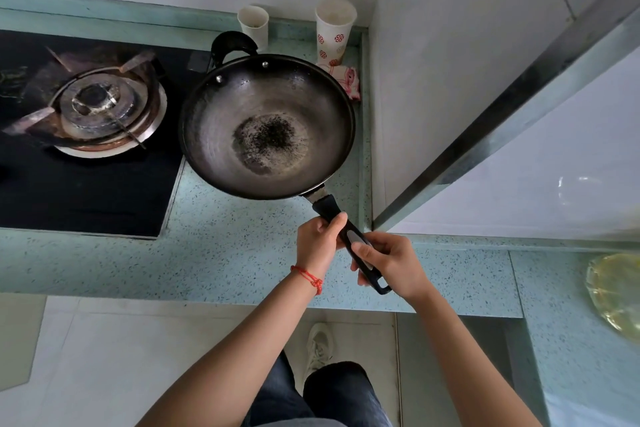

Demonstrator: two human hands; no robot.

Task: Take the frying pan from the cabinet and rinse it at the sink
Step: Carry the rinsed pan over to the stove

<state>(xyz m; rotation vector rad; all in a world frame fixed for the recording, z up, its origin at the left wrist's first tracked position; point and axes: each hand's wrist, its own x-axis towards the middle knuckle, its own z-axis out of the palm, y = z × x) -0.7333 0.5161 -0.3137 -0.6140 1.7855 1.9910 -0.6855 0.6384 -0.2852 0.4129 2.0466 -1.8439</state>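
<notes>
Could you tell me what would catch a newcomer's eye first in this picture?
The dark frying pan at centre, over the speckled counter, its long handle gripped by the left hand and right hand. Left of it is a rusty gas burner; behind stand two paper cups.

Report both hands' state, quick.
Left hand: grips the frying pan handle, nearer the bowl.
Right hand: grips the same handle, nearer its end.

stove [86, 184] runs off the left edge | frying pan [266, 125] hides the base of the small paper cup [253, 24] and part of the cloth [348, 81] | yellowish blurry thing [613, 291] at counter's right edge, cut off, can't tell what
</notes>
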